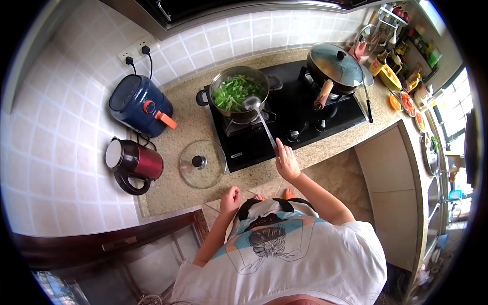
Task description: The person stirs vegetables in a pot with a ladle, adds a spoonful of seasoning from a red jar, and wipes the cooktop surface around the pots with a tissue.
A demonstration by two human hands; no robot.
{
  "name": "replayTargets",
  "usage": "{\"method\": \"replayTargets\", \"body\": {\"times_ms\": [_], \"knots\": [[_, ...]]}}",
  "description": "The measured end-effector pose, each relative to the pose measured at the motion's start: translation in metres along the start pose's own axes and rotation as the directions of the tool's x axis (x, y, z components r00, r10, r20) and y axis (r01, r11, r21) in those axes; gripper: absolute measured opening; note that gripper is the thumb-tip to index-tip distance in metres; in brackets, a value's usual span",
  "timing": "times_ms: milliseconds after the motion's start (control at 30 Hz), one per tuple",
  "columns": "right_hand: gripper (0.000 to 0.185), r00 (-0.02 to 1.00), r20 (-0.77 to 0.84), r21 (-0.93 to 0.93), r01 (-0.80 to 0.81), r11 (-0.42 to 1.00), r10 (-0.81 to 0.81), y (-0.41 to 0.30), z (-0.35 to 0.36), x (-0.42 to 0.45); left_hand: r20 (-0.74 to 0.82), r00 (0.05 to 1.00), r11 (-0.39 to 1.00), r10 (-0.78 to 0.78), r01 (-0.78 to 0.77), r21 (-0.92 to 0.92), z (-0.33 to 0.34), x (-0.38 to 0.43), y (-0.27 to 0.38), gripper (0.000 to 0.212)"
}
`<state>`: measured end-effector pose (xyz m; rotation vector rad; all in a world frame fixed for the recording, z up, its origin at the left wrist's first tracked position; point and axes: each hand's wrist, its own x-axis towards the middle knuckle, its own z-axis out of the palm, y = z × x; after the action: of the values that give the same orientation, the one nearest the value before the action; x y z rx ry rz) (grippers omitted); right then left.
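My right hand [286,160] grips the handle of a metal ladle [265,124], whose bowl rests over chopped leafy greens [235,91] near the front right rim of a two-handled metal pot [263,76]. The pot stands on the left burner of a black gas hob [248,152]. My left hand [230,199], loosely curled with nothing seen in it, hangs by the counter's front edge. Near it a round glass lid [187,171] with a black knob lies on the counter. A wok [335,85] under a glass lid [331,65] sits on the right burner, its wooden handle towards me.
A blue air fryer [133,103] and a red electric kettle [146,158] stand at left. Right of the hob lies a spatula [368,99]. Plates of cut food [408,103] and bottles [377,65] line the right counter. A range hood [228,13] hangs above.
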<state>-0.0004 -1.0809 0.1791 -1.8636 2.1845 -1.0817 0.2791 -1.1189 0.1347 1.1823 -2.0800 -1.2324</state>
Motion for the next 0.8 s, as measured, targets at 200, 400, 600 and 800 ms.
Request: {"method": "replayTargets", "body": {"times_ms": [200, 400, 600, 800], "knots": [[0.078, 1.000, 0.029, -0.002, -0.003, 1.000, 0.003, 0.001, 0.005, -0.005, -0.026, 1.000, 0.999, 0.009, -0.008, 0.034, 0.005, -0.002, -0.007, 0.007], [0.078, 0.994, 0.027, -0.021, -0.105, 0.994, 0.106, 0.002, -0.020, -0.038, -0.023, 0.999, 0.996, -0.026, 0.027, 0.082, 0.011, -0.001, 0.000, 0.015], [0.068, 0.985, -0.008, -0.031, -0.174, 0.984, 0.174, 0.021, -0.071, -0.093, 0.377, 0.924, 0.892, -0.064, -0.116, 0.436, 0.013, 0.004, 0.051, 0.039], [0.067, 0.939, -0.175, 0.032, -0.296, 0.955, 0.297, 0.073, -0.142, -0.144, 0.500, 0.866, 0.912, -0.003, -0.203, 0.357, 0.092, 0.018, 0.112, 0.045]]}}
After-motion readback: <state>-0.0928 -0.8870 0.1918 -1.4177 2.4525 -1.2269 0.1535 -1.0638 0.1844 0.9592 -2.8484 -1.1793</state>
